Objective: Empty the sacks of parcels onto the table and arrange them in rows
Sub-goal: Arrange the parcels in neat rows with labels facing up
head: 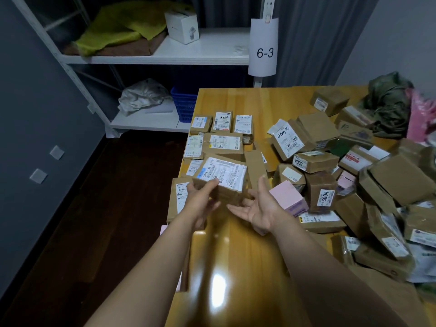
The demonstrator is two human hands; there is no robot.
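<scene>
**One box in two hands, over the table**

The left hand [203,200] holds a brown box [224,179] by its near left corner. The thumb lies on top, by the white label, and the fingers curl under. The right hand [257,207] is wide, palm up, with its fingers spread out flat by the lower right side of the box. I cannot tell if it touches the box. The box is tilted and is held up over the left side of the yellow table [236,256].

Past the box, near the table's left edge, small parcels lie flat in rows [221,132] with their labels up. On the right is a big messy pile [354,175] of brown parcels, and some lean on each other. A pink box [287,197] lies at the near edge of the pile, just beside the right hand. At the far right corner a green sack [389,102] lies crumpled behind the pile.

Behind the table stands a white shelf [200,47]. A paper sign [264,51] on its post says 6-3. A blue basket [184,106] sits on the low board of the shelf.
</scene>
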